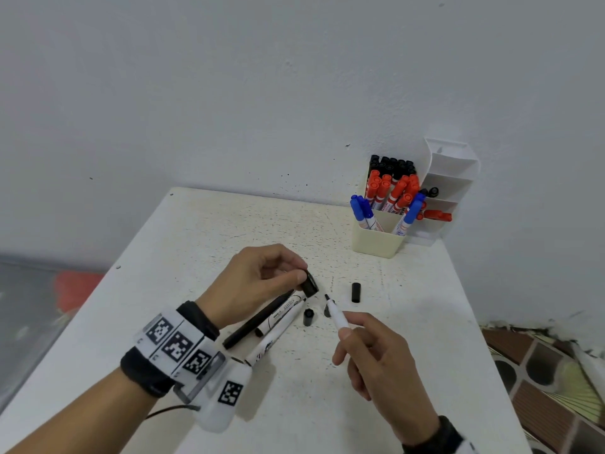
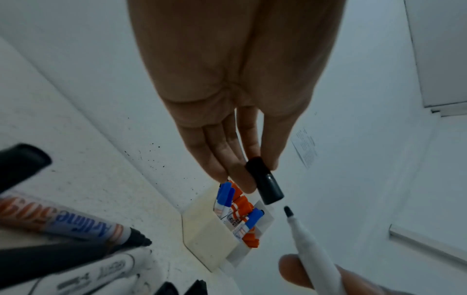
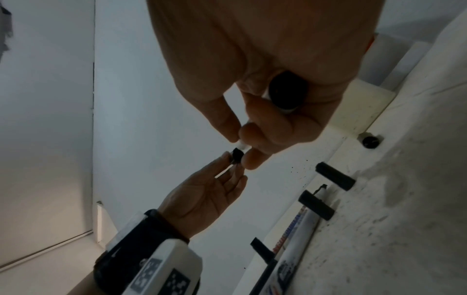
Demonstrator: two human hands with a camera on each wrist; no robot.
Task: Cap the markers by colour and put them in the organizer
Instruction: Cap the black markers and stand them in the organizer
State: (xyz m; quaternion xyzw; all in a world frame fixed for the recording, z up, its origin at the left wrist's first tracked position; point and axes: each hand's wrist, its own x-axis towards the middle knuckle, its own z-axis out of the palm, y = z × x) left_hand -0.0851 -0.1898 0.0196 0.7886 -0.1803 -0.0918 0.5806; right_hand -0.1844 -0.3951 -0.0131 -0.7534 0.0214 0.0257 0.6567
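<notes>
Left hand [image 1: 258,276] pinches black cap [image 1: 310,285]; right hand [image 1: 376,358] pinches marker [image 1: 335,314] at 4 o'clock (light, stiff, slick; hold mid-barrel).

Left hand [image 2: 227,111] pinching black cap [image 2: 265,181]

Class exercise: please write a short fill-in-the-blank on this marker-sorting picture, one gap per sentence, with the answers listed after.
1. The left hand pinches a loose cap whose colour is ____.
2. The right hand holds a white marker whose tip is ____ (capped or bare).
3. In the cream organizer, the markers in the front compartment have ____ caps.
4. Loose caps lying on the table near the hands number ____.

Answers: black; bare; blue; two
</notes>
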